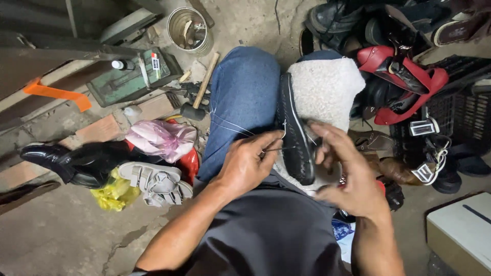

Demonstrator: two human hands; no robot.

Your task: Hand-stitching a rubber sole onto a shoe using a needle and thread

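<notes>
A black shoe (295, 134) lies sole-edge up on a white fleecy cloth (327, 87) over my right knee. My left hand (248, 162) pinches a thin needle-like tool at the shoe's edge, with white thread (230, 125) running from it across my blue trouser leg (244, 97). My right hand (345, 171) steadies the shoe from the right side, fingers bent around its upper and the thread.
A hammer (197, 99) lies by my left knee, beside a green metal block (134, 76) and a tin can (189, 29). Black dress shoes (71, 161), a grey sandal (156, 183) and plastic bags sit left. Red and black shoes (404, 82) pile at right by a black crate (460, 110).
</notes>
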